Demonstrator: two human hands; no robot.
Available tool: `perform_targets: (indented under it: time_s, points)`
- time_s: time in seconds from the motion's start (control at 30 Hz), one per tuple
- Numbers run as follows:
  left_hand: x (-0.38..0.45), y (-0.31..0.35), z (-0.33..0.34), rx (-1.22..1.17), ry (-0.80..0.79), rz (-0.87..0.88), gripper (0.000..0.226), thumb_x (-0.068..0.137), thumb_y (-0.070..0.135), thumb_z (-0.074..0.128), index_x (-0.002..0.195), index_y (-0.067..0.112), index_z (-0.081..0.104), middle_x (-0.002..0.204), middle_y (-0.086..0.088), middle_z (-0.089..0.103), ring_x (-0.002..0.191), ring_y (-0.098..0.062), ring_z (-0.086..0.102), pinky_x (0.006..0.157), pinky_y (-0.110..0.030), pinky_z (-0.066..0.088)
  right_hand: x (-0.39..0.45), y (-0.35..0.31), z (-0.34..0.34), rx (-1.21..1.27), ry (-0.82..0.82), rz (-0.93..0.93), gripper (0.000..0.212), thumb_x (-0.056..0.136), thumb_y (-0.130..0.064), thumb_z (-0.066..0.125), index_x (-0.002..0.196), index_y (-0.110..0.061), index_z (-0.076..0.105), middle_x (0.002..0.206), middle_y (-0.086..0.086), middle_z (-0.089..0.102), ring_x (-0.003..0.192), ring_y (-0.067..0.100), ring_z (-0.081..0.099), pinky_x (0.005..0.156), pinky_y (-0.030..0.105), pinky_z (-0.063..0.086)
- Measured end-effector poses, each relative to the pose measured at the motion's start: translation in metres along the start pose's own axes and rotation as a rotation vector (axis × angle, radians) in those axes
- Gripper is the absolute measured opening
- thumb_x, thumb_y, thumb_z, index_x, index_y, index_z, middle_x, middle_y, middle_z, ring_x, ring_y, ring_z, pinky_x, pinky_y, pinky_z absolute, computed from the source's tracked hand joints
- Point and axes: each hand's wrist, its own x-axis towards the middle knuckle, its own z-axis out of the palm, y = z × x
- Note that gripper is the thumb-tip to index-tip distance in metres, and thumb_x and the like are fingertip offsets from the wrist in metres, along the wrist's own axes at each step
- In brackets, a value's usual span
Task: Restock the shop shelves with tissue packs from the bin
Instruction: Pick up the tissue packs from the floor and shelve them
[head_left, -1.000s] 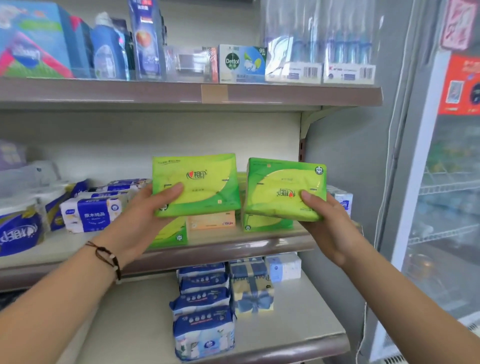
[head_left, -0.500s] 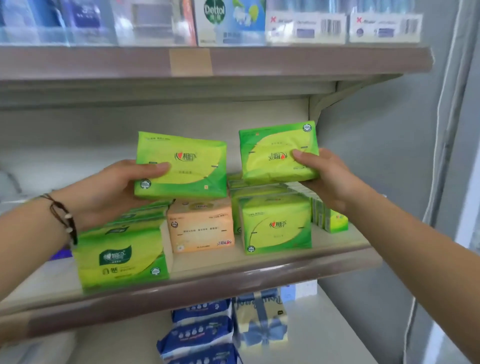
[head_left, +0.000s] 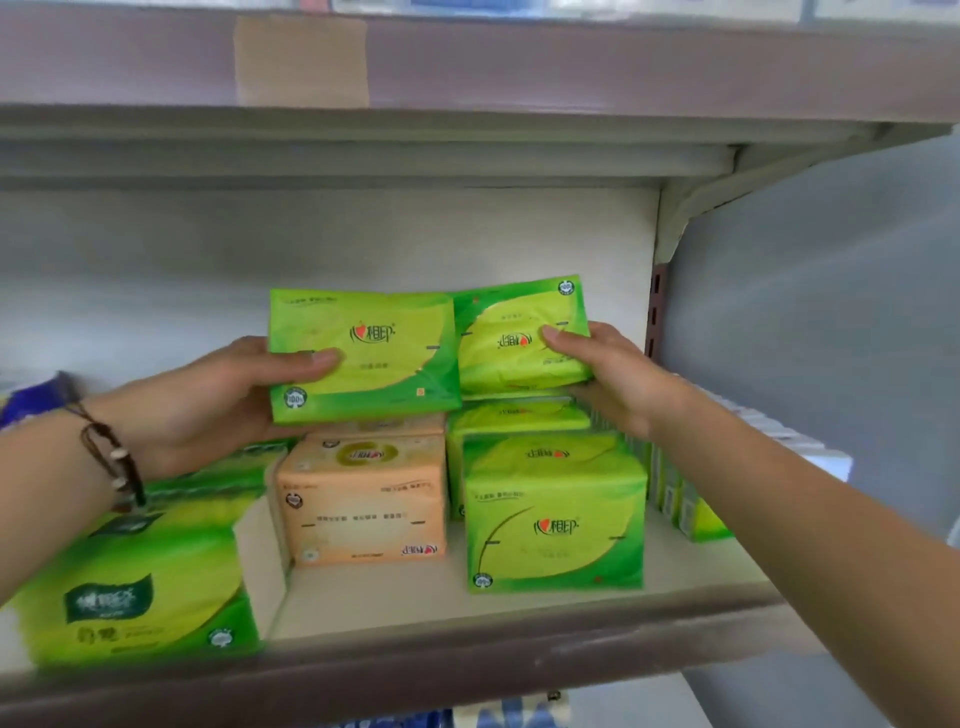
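Note:
My left hand (head_left: 218, 400) grips a green tissue pack (head_left: 379, 358) by its left end, thumb across the front, holding it above an orange pack (head_left: 363, 499) on the shelf (head_left: 467, 660). My right hand (head_left: 613, 379) holds a second green tissue pack (head_left: 514, 338), print upside down, just over the rear green pack (head_left: 519, 415) of a stack. The two held packs touch side by side. Another green pack (head_left: 556, 519) stands in front on the shelf. No bin is in view.
A large green pack (head_left: 140, 587) stands at the shelf's left front. Small green and white packs (head_left: 696, 504) line the right end. The upper shelf (head_left: 519, 67) hangs close overhead, its bracket (head_left: 691, 208) at right. Blue packs (head_left: 509, 714) show on the shelf below.
Both hands have carried their green packs deeper into the shelf and closer together, until the packs touch. The view has moved nearer to the shelf.

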Motion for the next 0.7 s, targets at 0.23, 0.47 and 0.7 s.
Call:
perform_targets:
  time_s: [0.23,0.47,0.7]
  points:
    - [0.000,0.003,0.008,-0.075,0.007,0.006,0.101,0.042,0.042,0.097,0.130,0.006,0.061,0.127,-0.015,0.067,0.115,-0.032,0.066,0.088,-0.037,0.057,0.032,0.003,-0.004,-0.041,0.019,-0.002,0.069,0.084,-0.035,0.076,0.137,-0.017,0.034,0.128,0.005,0.060,0.112,0.018,0.061,0.097,0.040,0.049]
    - [-0.003,-0.002,0.019,-0.175,0.018,0.022,0.097,0.052,0.036,0.095,0.133,0.000,0.056,0.129,-0.019,0.064,0.118,-0.034,0.063,0.091,-0.038,0.056,0.049,0.009,-0.002,-0.092,-0.003,-0.018,0.021,0.091,-0.020,0.070,0.108,-0.018,0.058,0.108,0.006,0.073,0.103,0.026,0.070,0.095,0.046,0.053]
    - [-0.007,-0.003,0.025,-0.182,0.031,0.039,0.096,0.051,0.037,0.095,0.132,0.003,0.058,0.129,-0.018,0.065,0.118,-0.033,0.064,0.087,-0.036,0.058,0.071,0.024,-0.009,-0.046,0.110,-0.014,0.059,0.086,-0.018,0.075,0.132,-0.018,0.038,0.126,0.005,0.059,0.108,0.024,0.064,0.093,0.047,0.055]
